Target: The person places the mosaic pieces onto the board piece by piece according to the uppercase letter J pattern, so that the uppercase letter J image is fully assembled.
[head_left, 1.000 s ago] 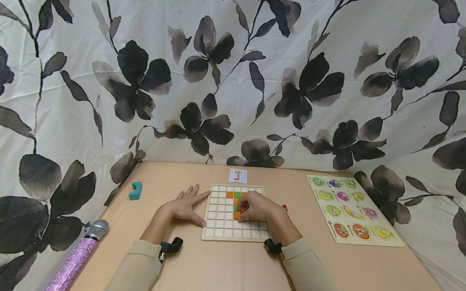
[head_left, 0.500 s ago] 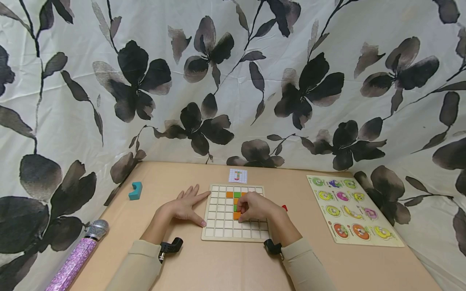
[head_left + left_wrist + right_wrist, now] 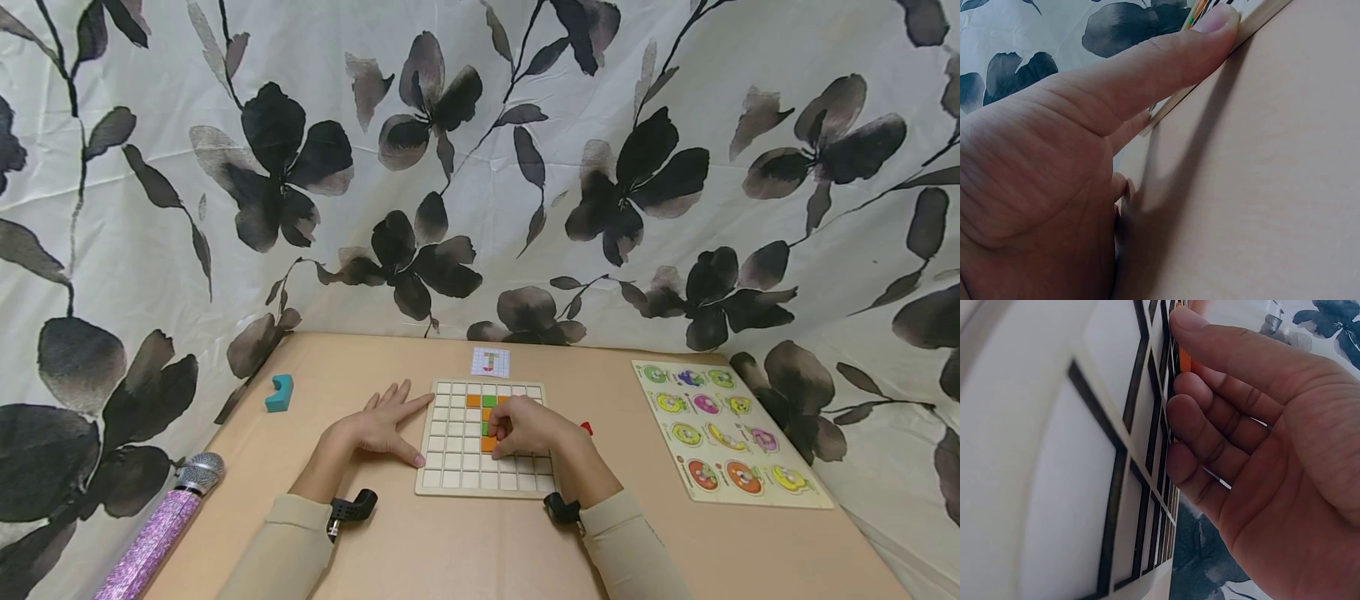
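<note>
A white gridded board point(image 3: 457, 481) lies on the table with orange and green square tiles set in some of its cells. My left hand point(image 3: 378, 429) spreads its fingers at the board's left side. The index fingertip and thumb touch the edge, and the thumb point(image 3: 1166, 69) rests on it in the left wrist view. Over the board's middle, my right hand point(image 3: 528, 427) has curled fingers, with thumb and forefinger at an orange tile point(image 3: 487, 444). In the right wrist view this orange tile point(image 3: 1185, 359) shows between thumb and fingers, pinched low at the grid. The hand hides several cells.
Behind the board lies a small pattern card point(image 3: 491, 362). A red piece point(image 3: 587, 428) shows partly beyond the right wrist. A fruit picture board point(image 3: 727, 433) is at the right, a teal block point(image 3: 279, 393) at the left, and a glittery microphone point(image 3: 161, 529) at the front left.
</note>
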The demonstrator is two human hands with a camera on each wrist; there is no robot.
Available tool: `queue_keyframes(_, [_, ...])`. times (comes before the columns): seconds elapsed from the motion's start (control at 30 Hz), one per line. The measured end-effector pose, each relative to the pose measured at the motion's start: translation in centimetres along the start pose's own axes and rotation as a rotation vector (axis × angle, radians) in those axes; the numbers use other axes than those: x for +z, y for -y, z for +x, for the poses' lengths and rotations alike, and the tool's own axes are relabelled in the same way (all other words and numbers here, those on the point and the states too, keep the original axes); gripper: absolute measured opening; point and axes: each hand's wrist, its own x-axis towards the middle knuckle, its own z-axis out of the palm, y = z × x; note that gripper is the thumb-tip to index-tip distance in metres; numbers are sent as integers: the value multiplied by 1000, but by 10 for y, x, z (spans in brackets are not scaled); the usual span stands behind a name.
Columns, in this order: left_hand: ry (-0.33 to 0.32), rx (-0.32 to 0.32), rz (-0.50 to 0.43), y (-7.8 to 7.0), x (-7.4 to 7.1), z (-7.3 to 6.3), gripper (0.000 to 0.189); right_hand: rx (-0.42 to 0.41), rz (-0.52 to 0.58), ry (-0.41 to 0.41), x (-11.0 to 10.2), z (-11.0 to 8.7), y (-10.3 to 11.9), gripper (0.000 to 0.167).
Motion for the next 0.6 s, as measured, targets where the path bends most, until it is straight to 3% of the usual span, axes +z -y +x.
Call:
queue_keyframes(0.4, [-6, 5, 8, 0, 0, 0, 119, -14, 3, 3, -1, 1, -1, 24])
queue_keyframes(0.6, [-5, 5, 7, 1, 0, 0, 119, -46, -13, -35, -5, -1, 1, 23])
